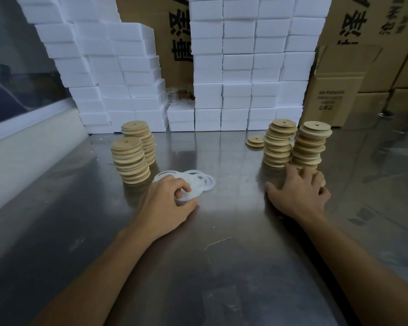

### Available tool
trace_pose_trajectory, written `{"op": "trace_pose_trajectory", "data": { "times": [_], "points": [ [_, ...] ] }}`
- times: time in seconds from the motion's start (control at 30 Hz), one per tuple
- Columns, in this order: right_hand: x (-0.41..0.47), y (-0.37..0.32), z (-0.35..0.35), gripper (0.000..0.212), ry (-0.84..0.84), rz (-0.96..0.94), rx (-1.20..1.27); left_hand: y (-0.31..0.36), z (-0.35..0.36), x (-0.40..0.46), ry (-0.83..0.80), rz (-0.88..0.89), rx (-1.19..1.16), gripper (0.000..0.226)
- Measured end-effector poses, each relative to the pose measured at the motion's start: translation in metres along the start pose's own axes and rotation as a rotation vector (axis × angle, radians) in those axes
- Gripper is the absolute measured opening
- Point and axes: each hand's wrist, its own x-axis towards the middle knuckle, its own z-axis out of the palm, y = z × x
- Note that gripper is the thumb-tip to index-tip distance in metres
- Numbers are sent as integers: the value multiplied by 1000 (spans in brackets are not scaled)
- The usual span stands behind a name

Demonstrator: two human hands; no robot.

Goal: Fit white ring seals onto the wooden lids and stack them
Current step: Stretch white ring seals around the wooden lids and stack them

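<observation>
My left hand [167, 203] pinches flat ring seal [186, 196] from seal pile [198, 181], mid table [222, 243]; right hand [299, 194] fingers curled round lid [319, 178] at base of right lid stack [310, 147], lids flat, upright stacks.

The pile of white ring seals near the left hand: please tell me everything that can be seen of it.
The pile of white ring seals lies flat on the steel table, in front of the left lid stacks. The seals are thin, flat, translucent white rings with wide open centres, looking like soft plastic or silicone. They overlap loosely instead of forming a neat stack. The left hand partly covers the near side of the pile, and its curled fingers and thumb pinch one ring. How many seals there are cannot be told.
</observation>
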Motion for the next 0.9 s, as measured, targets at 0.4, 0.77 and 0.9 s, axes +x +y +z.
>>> {"op": "trace_pose_trajectory", "data": {
  "times": [0.4,0.77,0.9],
  "points": [
    [-3,-4,1,37,8,-30,11,0,0,1,-36,-29,57,5],
    [3,-4,9,74,-87,-169,48,10,-5,-1,-41,86,105,19],
    [3,-5,17,75,-188,-439,-5,19,-4,-1,-1,191,-39,14]
  ]
}}
